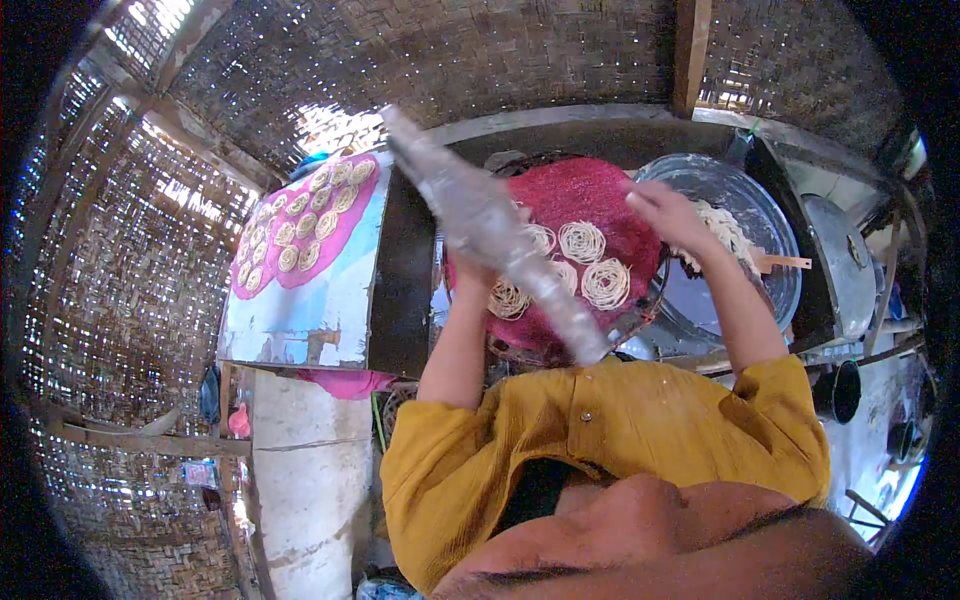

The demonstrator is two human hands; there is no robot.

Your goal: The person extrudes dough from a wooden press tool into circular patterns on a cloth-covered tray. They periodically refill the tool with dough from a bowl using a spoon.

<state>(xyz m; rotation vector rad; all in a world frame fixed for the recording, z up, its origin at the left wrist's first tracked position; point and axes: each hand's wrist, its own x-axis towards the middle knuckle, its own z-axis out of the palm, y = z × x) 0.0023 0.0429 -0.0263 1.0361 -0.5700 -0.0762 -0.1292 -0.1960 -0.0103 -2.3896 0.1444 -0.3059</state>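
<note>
My left hand is closed on a long, pale, dough-smeared press with a wide middle and two bar-like ends. It is held slantwise over a round tray covered with red cloth, and it hides most of that hand's fingers. On the cloth lie several coiled nests of dough strands, some partly behind the press. My right hand, slightly blurred, has its fingers stretched out over the tray's right edge, with nothing seen in it. Beside it, a wide metal basin contains pale dough and a wooden-handled tool.
To the left, a pale board bears a pink cloth with several more nests. A large round metal lid leans at the far right. Woven bamboo walls stand behind and at the left.
</note>
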